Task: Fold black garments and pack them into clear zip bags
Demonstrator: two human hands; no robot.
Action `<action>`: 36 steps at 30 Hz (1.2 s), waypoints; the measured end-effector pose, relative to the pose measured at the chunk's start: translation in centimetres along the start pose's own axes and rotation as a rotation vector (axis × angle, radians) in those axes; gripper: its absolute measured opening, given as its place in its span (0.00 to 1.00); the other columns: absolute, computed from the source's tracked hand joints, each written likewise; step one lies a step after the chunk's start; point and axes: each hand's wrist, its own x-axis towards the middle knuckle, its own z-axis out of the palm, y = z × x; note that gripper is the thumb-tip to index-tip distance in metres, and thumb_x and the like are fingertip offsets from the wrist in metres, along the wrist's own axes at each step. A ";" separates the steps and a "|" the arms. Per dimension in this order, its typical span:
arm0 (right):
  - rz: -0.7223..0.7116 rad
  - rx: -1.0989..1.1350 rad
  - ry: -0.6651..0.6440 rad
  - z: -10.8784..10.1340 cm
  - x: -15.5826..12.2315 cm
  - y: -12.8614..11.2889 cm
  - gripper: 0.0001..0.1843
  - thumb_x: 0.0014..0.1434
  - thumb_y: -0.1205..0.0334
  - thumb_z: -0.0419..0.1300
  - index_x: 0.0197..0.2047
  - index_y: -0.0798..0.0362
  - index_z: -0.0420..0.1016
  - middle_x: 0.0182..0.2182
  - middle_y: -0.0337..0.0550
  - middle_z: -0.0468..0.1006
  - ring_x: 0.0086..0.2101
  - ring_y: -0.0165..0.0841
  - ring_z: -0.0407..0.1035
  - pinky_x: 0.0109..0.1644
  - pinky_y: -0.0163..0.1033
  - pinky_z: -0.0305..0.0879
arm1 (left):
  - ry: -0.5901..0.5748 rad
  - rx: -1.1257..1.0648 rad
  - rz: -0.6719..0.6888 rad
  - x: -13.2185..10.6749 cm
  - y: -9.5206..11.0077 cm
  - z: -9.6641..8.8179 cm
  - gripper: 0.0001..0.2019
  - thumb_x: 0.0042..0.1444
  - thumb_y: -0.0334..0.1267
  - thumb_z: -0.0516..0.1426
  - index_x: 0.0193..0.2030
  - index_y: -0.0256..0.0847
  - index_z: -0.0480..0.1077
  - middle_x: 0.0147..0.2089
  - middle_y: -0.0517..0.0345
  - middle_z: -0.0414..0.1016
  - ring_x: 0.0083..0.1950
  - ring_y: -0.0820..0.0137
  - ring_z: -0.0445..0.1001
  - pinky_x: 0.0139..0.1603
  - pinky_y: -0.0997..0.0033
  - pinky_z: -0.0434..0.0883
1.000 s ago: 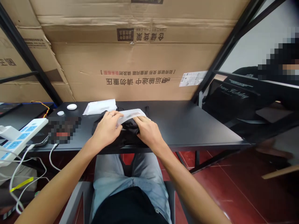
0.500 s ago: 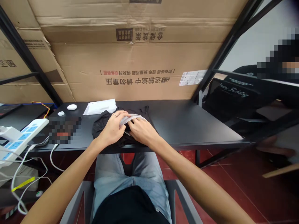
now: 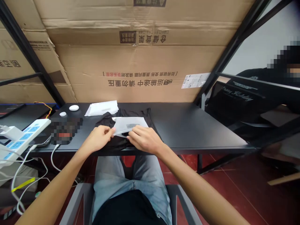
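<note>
A translucent white plastic bag (image 3: 128,125) with a small grey label lies spread over a folded black garment (image 3: 108,120) on the black table (image 3: 187,131). My left hand (image 3: 99,138) pinches the bag's left corner. My right hand (image 3: 145,140) rests on its lower edge, with the fingers gripping the plastic. A dark gap shows at the bag's lower edge between my hands. The garment's straps stick out past the bag's far edge, and its lower part is partly hidden by my hands.
A stack of flat white plastic bags (image 3: 102,108) lies behind the garment. A white round object (image 3: 74,107), a smaller white disc (image 3: 62,114) and a pixelated object (image 3: 66,131) are on the left, beside a white power strip (image 3: 28,134) with cables. A seated person (image 3: 264,73) is at the right.
The bag was arched up between my hands and now lies flatter and wider over the garment. My hands have moved apart, the left one outward to the left.
</note>
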 end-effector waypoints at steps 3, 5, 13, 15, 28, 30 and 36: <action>-0.028 0.057 0.023 0.8 1.6 -1.0 0.12 0.79 0.54 0.60 0.49 0.54 0.78 0.42 0.48 0.80 0.41 0.38 0.70 0.43 0.43 0.61 | -0.073 -0.164 0.051 0.2 -0.3 0.3 0.26 0.69 0.59 0.55 0.27 0.43 0.71 0.25 0.59 0.73 0.27 0.67 0.69 0.31 0.67 0.61; -0.029 0.049 0.021 1.6 2.6 -1.6 0.10 0.78 0.55 0.61 0.50 0.54 0.79 0.44 0.50 0.80 0.42 0.39 0.69 0.44 0.45 0.61 | -0.096 -0.293 0.064 0.5 -0.3 0.6 0.25 0.68 0.58 0.57 0.26 0.43 0.66 0.24 0.62 0.67 0.25 0.70 0.63 0.29 0.68 0.57; -0.138 -0.084 0.088 2.2 3.7 -2.3 0.13 0.79 0.71 0.53 0.44 0.53 0.78 0.41 0.46 0.78 0.40 0.37 0.64 0.45 0.47 0.57 | -0.206 -0.704 -0.001 -0.2 0.9 0.8 0.27 0.65 0.62 0.63 0.27 0.44 0.62 0.24 0.67 0.52 0.24 0.76 0.48 0.26 0.70 0.46; -0.149 -0.084 0.091 1.8 3.9 -2.1 0.13 0.79 0.70 0.53 0.44 0.53 0.78 0.40 0.46 0.79 0.40 0.37 0.64 0.45 0.47 0.56 | -0.179 -0.725 0.001 -0.4 1.3 0.9 0.28 0.64 0.62 0.63 0.27 0.43 0.62 0.24 0.66 0.53 0.24 0.76 0.49 0.25 0.71 0.48; 0.041 -0.125 -0.044 -1.4 -2.5 4.4 0.12 0.76 0.69 0.58 0.39 0.50 0.76 0.36 0.45 0.81 0.41 0.40 0.66 0.51 0.47 0.59 | 0.164 -0.619 -0.007 0.0 -1.9 -1.9 0.21 0.66 0.50 0.61 0.25 0.44 0.62 0.21 0.64 0.63 0.24 0.74 0.60 0.30 0.70 0.60; 0.080 -0.106 -0.077 -2.0 -3.4 5.1 0.12 0.76 0.68 0.58 0.39 0.50 0.77 0.36 0.46 0.81 0.42 0.41 0.69 0.52 0.48 0.62 | 0.158 -0.583 -0.002 -0.3 -1.8 -1.9 0.21 0.67 0.49 0.60 0.25 0.44 0.62 0.22 0.63 0.65 0.26 0.73 0.62 0.32 0.70 0.62; 0.170 0.090 -0.138 -0.8 -0.7 3.3 0.27 0.72 0.57 0.65 0.69 0.57 0.71 0.66 0.63 0.77 0.64 0.51 0.72 0.64 0.55 0.71 | 0.163 -0.673 0.084 0.1 0.8 -0.8 0.20 0.68 0.52 0.58 0.28 0.43 0.68 0.28 0.57 0.75 0.37 0.65 0.78 0.49 0.63 0.75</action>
